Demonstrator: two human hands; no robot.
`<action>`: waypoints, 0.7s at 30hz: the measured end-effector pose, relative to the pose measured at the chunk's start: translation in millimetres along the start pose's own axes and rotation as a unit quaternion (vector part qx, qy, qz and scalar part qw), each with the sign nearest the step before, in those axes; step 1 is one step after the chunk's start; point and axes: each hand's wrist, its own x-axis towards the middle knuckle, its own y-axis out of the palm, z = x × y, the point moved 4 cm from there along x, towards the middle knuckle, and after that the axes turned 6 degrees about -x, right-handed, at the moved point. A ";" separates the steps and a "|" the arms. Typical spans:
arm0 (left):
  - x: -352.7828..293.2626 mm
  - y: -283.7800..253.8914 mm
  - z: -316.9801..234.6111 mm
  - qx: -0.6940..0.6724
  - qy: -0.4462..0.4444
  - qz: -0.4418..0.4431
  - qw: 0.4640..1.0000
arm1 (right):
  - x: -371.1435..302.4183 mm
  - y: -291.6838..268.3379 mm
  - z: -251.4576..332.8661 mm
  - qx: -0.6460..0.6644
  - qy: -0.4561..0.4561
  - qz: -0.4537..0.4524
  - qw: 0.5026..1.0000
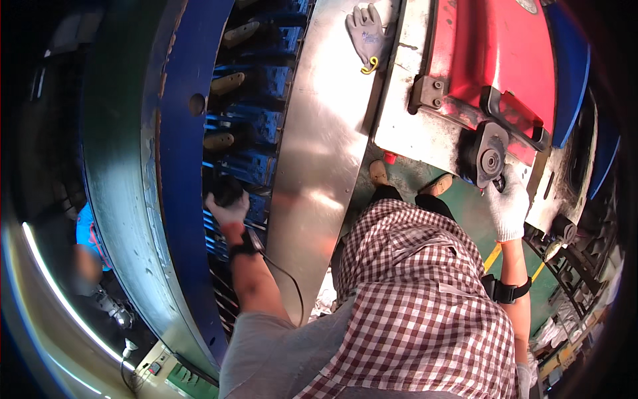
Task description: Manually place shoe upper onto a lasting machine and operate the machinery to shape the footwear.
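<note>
My left hand [228, 211], its fingers curled, reaches in at the blue slotted rack of a machine [268, 126] on the left. It closes round a dark, rounded piece [226, 190] whose kind I cannot make out in shadow. On the right, my right hand [508, 207] wears a white knit glove. Its fingers are closed at the lower edge of a dark metal part with a round, ringed boss [490, 157]; some fingertips are hidden. That part stands at the corner of a worn pale plate [415, 141], below a red metal housing [495, 53].
A grey glove [366, 36] with a yellow cuff edge lies on the shiny metal ledge [319, 159] between both hands. A bracket with bolts [428, 93] juts from the pale plate. A cable [292, 276] hangs by my left forearm. Another person [92, 236] is at far left.
</note>
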 end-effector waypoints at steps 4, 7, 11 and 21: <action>-86.3 1.7 52.2 -0.198 -0.097 0.017 0.975 | -1.7 -3.7 2.3 -0.004 0.018 0.011 1.000; -147.0 15.6 96.2 -0.156 -0.111 0.055 0.980 | 0.0 -9.0 1.9 0.011 -0.029 -0.012 0.999; -204.3 44.6 152.2 0.021 -0.181 0.135 0.974 | 3.0 -18.7 0.2 0.022 -0.097 -0.003 0.995; -374.9 239.7 270.6 0.246 -0.337 0.532 0.737 | -24.3 -118.6 25.4 0.400 -0.259 0.154 0.866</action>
